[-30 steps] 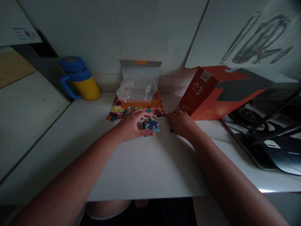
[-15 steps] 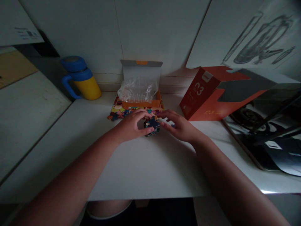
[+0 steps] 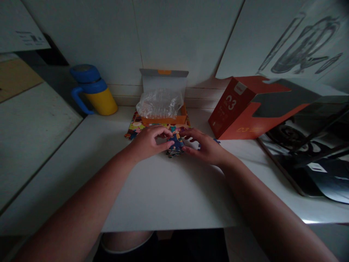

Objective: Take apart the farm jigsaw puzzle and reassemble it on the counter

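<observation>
A dark blue jigsaw puzzle piece (image 3: 177, 141) with an orange patch lies over a small pile of puzzle pieces (image 3: 174, 153) on the white table. My left hand (image 3: 149, 143) is curled at its left side, with thumb and fingertips at the piece's edge. On the other side my right hand (image 3: 204, 145) arches with thumb and fingers apart, its tips close to the piece. Behind both hands lies a colourful joined part of the puzzle (image 3: 133, 128), partly covered by my left hand. More blue puzzle shows beside my right hand, mostly hidden.
An open orange box (image 3: 178, 119) with clear bubble wrap (image 3: 159, 104) stands at the back on the puzzle. A yellow and blue jug (image 3: 102, 100) is at back left. A large red carton (image 3: 237, 116) leans at right, near a dark glossy object (image 3: 316, 174).
The blue piece has come down flatter onto the pile and turned a little. My left hand has drawn slightly left; my right hand has shifted slightly, its thumb now lower.
</observation>
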Available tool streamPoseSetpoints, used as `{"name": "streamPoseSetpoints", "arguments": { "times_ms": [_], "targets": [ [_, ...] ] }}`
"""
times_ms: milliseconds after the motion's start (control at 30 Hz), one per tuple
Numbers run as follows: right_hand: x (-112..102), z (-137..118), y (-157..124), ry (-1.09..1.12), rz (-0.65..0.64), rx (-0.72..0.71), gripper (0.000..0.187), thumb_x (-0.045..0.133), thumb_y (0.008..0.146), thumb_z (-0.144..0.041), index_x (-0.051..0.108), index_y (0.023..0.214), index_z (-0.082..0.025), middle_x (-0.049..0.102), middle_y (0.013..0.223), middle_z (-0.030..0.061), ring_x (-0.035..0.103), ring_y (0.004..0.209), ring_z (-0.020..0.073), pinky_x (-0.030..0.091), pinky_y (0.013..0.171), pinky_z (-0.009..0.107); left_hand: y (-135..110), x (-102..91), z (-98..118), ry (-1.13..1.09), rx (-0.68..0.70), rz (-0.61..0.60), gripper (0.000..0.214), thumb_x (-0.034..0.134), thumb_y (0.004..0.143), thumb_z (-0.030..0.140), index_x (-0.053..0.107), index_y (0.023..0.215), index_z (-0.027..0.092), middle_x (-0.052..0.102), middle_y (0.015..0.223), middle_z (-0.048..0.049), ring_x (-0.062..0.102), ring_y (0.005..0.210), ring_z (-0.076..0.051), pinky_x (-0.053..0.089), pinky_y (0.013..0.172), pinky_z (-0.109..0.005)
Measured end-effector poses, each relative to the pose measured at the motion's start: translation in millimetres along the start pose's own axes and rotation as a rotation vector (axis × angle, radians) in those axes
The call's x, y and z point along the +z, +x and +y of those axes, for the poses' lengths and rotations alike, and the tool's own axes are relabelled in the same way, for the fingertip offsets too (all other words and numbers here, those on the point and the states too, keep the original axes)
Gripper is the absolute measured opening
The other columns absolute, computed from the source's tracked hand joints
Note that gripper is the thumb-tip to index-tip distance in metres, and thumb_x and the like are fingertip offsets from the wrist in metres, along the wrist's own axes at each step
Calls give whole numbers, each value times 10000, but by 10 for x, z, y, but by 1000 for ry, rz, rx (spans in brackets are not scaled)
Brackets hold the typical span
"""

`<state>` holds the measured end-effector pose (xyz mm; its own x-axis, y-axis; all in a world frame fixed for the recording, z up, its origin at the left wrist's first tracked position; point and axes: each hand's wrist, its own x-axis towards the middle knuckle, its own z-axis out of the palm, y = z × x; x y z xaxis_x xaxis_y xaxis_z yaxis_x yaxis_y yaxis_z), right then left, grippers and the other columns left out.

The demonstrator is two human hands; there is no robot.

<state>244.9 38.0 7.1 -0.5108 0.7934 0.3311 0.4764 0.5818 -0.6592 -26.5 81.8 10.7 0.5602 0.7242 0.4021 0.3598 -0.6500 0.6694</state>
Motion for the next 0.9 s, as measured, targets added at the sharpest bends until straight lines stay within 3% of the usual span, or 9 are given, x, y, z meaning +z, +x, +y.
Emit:
{"name": "streamPoseSetpoints", "arguments": {
  "times_ms": [133, 233, 367, 433, 500, 633, 700, 767, 900],
  "targets": [
    [32, 20, 0, 4, 10, 9, 435, 682, 1005, -409, 608, 1402, -246, 648, 1434, 133, 669, 1217, 253, 581, 974, 407, 8, 11, -69, -208, -158, -4, 254, 763, 904, 460, 754, 965, 213, 755, 925, -41, 671, 799, -168, 528, 747, -314],
    [47, 36, -9, 10, -1, 21, 477, 686, 1004, -442, 592, 1425, -241, 635, 1452, 143, 684, 1172, 251, 589, 973, 417, 29, -6, -75, -375, -230, 46, 302, 791, 870, 483, 749, 942, 193, 748, 902, -45, 665, 789, -162, 536, 758, -309],
    [78, 75, -23, 14, 14, 19, 629, 734, 962, -522, 547, 1497, -248, 600, 1496, 160, 690, 1153, 269, 596, 985, 453, 66, -165, -1, -501, -319, 202, 362, 844, 798, 496, 727, 932, 180, 736, 873, -32, 662, 776, -151, 540, 752, -280],
    [106, 94, -26, 7, 30, 12, 696, 750, 943, -546, 514, 1534, -264, 561, 1540, 166, 660, 1246, 305, 585, 1025, 488, 69, -298, 18, -491, -368, 205, 388, 838, 786, 518, 729, 940, 180, 738, 864, -28, 650, 745, -142, 524, 710, -258],
    [139, 103, -24, -2, 34, 8, 741, 755, 934, -558, 481, 1564, -278, 519, 1580, 168, 594, 1365, 336, 566, 1072, 517, 51, -438, -16, -434, -434, 70, 384, 821, 786, 520, 743, 954, 184, 754, 883, -32, 659, 756, -146, 518, 706, -250],
    [201, 90, -6, -32, 11, 10, 718, 731, 954, -546, 473, 1567, -276, 501, 1584, 175, 484, 1488, 351, 537, 1121, 538, -24, -618, -243, -204, -568, -487, 299, 813, 740, 475, 759, 857, 205, 771, 829, -13, 672, 741, -155, 494, 669, -231],
    [219, 78, 5, -41, 7, 12, 663, 711, 971, -529, 490, 1545, -282, 517, 1561, 170, 490, 1482, 348, 530, 1131, 543, -58, -637, -373, -96, -620, -658, 304, 796, 725, 488, 765, 834, 206, 777, 786, -23, 669, 698, -167, 476, 620, -236],
    [224, 71, 12, -38, 16, 17, 615, 704, 978, -513, 508, 1519, -294, 527, 1542, 159, 516, 1456, 338, 530, 1132, 539, -79, -630, -467, -11, -622, -702, 317, 773, 730, 505, 771, 833, 205, 783, 779, -34, 669, 684, -173, 472, 611, -243],
    [212, 76, 7, -13, 28, 22, 574, 732, 962, -490, 531, 1465, -300, 538, 1515, 145, 524, 1439, 323, 568, 1078, 500, -98, -624, -526, 49, -603, -662, 325, 755, 739, 507, 764, 854, 204, 796, 806, -48, 700, 711, -186, 486, 631, -255]
  ]
}}
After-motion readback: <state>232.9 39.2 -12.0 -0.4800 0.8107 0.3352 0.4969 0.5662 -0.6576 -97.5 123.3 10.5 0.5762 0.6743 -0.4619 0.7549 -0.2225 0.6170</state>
